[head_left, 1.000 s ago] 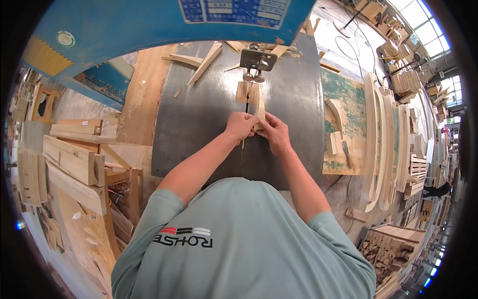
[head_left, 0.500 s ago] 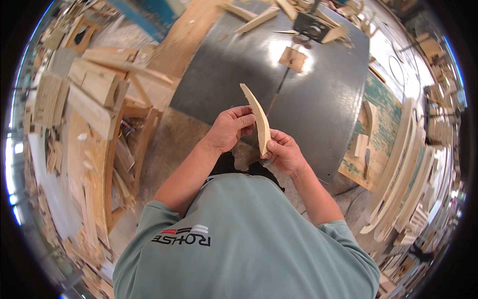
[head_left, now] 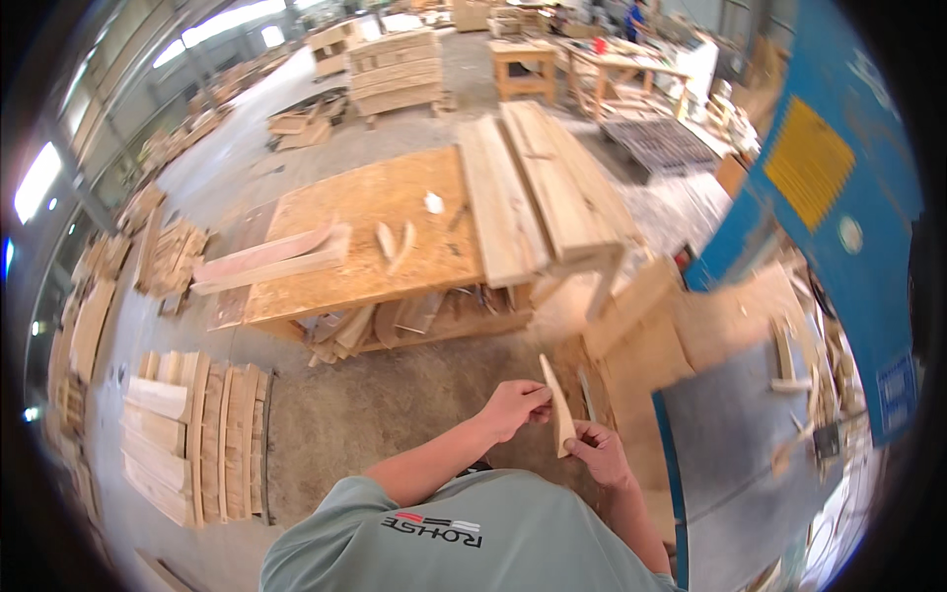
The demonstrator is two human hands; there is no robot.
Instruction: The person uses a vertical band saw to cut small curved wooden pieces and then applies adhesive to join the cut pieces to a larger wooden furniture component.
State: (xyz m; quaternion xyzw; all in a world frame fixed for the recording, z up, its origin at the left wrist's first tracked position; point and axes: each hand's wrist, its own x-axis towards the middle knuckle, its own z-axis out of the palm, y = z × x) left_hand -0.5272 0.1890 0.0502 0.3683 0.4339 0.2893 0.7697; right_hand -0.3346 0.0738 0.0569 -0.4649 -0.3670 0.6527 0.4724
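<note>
A slim, curved piece of pale wood (head_left: 558, 403) stands nearly upright in front of my chest, tapering to a point at its upper end. My left hand (head_left: 517, 407) pinches it along its left edge with thumb and fingers. At its lower, wider end my right hand (head_left: 602, 455) grips it between thumb and fingers. Ahead and to the left, a workbench (head_left: 370, 197) carries small curved wood pieces (head_left: 397, 243) like the one I hold. The fingers behind the piece are partly hidden.
On the right are the dark metal machine table (head_left: 735, 424) and a tall blue machine frame (head_left: 848, 197). Thick planks (head_left: 562, 178) lie on the workbench's right side. Stacked timber (head_left: 192, 434) sits on the floor at left. A person in blue (head_left: 634, 20) is far off.
My view and body have turned left, from the metal table toward the workbench. Both hands still hold the curved wood piece.
</note>
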